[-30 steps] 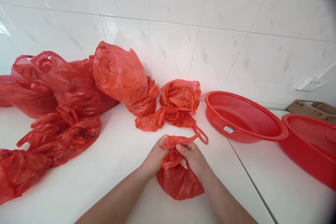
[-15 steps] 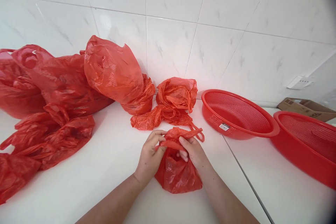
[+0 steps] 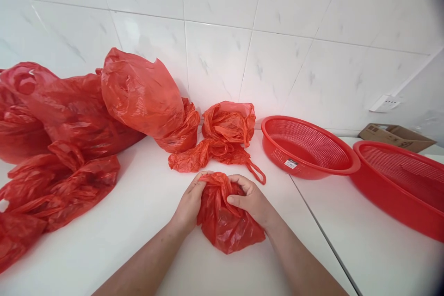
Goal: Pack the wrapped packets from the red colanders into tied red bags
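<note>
A small red plastic bag is between my hands at the front middle of the white table, its top gathered into a loose crumple. My left hand grips the bag's upper left edge, with the fingertips partly behind the plastic. On the other side my right hand is closed on the gathered top, thumb lying across the front. What the bag contains cannot be made out. Just beyond my hands lies a crumpled red bag with a handle loop trailing right.
Several filled red bags crowd the left and back against the tiled wall. A red colander stands to the right, and a larger red basket beside it. Behind them sits an open cardboard box. A seam crosses the table.
The bag's handles, held up and spread earlier, are now folded down and bunched at its top. My hands have shifted their hold on the plastic. The whole view has moved slightly to the right.
</note>
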A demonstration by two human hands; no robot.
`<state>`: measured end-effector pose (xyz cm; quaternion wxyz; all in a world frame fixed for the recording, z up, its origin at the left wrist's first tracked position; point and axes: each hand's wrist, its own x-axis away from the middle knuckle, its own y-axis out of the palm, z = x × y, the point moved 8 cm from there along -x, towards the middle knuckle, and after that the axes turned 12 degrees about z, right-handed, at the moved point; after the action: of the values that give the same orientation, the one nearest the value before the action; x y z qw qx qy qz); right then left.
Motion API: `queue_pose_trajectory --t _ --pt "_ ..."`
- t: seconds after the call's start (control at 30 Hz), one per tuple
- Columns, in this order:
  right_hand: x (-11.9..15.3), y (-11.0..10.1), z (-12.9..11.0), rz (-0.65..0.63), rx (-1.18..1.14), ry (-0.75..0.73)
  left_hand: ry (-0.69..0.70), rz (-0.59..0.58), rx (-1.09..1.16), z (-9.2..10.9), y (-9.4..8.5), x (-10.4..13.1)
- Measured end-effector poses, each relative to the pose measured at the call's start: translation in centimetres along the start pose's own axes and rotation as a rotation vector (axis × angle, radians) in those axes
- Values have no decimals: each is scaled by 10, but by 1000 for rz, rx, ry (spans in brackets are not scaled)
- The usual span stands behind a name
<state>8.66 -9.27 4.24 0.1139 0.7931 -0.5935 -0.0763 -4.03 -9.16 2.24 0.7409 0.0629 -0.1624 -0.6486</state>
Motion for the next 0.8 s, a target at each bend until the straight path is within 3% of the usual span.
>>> queue_pose_trajectory --t 0.13,0.27,0.53,0.8 --pt "-4 -8 0 172 225 -78 44 -3 34 7 3 4" --pt "-6 -21 1 356 424 -143 124 -78 -92 18 11 15" --pt "-8 -31 -2 454 596 -251 367 -294 -376 20 30 32" --pt "-6 -23 -8 370 504 -256 482 -351 -501 20 37 31"
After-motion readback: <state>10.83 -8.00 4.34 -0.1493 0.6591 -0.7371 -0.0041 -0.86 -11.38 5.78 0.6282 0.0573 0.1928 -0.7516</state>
